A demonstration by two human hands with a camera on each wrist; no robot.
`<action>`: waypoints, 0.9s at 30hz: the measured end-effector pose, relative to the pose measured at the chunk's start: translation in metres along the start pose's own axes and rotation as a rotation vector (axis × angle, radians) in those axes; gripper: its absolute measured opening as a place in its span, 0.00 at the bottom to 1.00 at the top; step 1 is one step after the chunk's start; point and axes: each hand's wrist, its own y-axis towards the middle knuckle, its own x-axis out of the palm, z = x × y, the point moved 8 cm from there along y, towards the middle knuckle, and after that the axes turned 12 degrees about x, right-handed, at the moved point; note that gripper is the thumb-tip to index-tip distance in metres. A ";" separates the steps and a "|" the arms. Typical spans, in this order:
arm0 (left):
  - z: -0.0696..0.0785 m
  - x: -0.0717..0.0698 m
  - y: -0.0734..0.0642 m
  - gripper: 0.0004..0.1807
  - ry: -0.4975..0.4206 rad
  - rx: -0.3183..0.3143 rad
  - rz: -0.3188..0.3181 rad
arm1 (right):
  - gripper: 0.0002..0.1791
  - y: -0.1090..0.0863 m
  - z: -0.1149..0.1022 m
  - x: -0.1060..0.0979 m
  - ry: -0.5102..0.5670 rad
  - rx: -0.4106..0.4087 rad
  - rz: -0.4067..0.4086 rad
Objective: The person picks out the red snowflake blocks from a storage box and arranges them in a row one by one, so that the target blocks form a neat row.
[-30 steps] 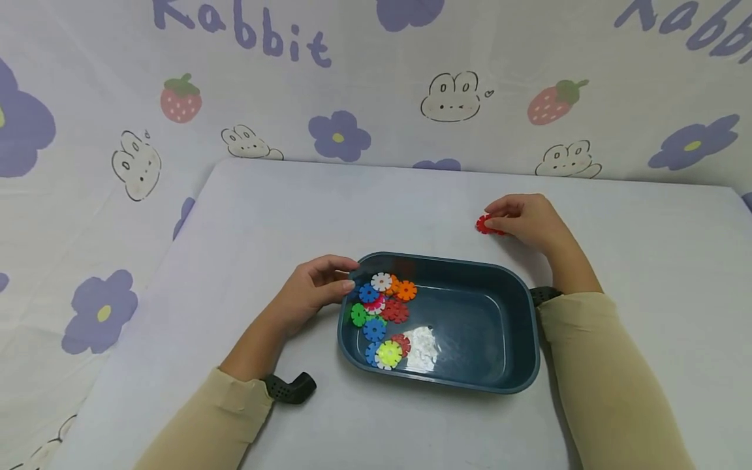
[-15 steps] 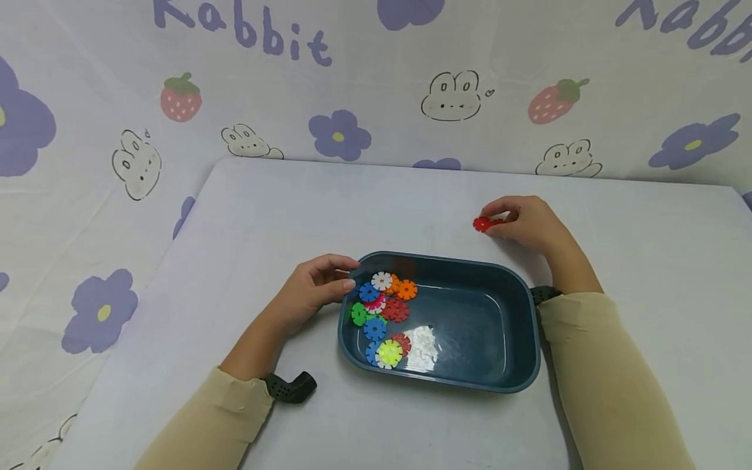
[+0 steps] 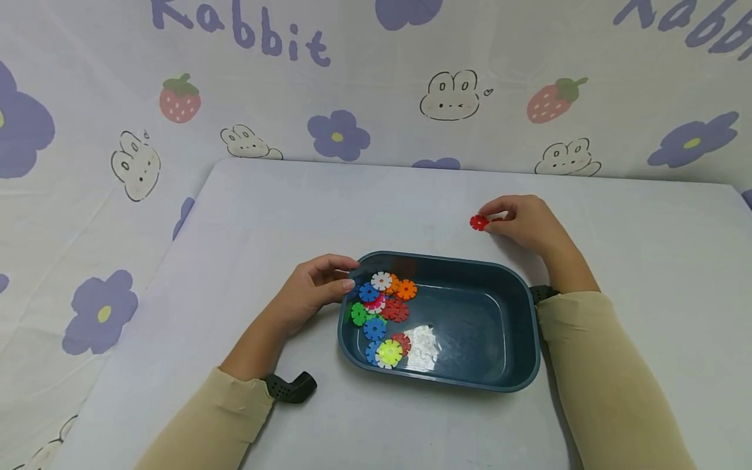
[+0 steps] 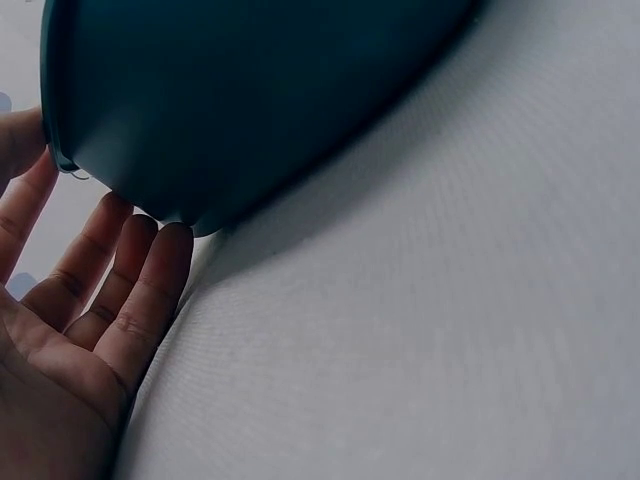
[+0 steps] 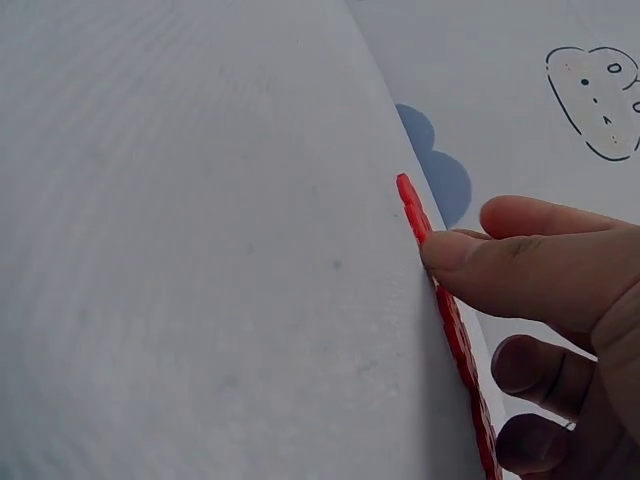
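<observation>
Sleeves: two beige fabric sleeves (image 3: 205, 424), reaching in from the near edge of the head view
Wrist piece: bent, black (image 3: 292, 388), at the left wrist
Tub: oblong dark blue-green plastic tub with rounded corners (image 3: 464, 339), between the arms
Contents: notched round plastic discs in several colours (image 3: 375, 329), gathered towards the tub's left end
Left hand: (image 3: 311, 290) fingers loosely extended, tips touching the tub's left end
Right hand: (image 3: 525, 222) beyond the tub's far rim, thumb and finger drawn together, pinching a flat red plastic piece with a notched round end (image 3: 478, 222)
Red piece in grip: round end jutting left past the fingertips; edge-on in the right wrist view, a thin strip passing the thumb tip on both sides; contact with the table cannot be told
Room: smooth white tabletop (image 3: 282, 209) between red piece and far rim, wider to the left
Far edge: behind the right hand, well apart from the tub
Backdrop: white printed cloth (image 3: 393, 98) with purple flowers, rabbits, strawberries
</observation>
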 end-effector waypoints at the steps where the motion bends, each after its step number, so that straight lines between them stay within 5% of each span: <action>1: 0.000 0.000 0.000 0.21 0.001 0.000 0.000 | 0.16 0.000 0.001 -0.002 0.000 0.005 0.005; 19: -0.001 -0.001 0.001 0.21 -0.002 0.012 -0.004 | 0.27 -0.028 0.004 -0.069 0.073 0.026 0.205; 27: 0.003 0.000 0.001 0.19 0.032 0.056 0.006 | 0.23 -0.058 -0.018 -0.105 0.104 -0.040 0.322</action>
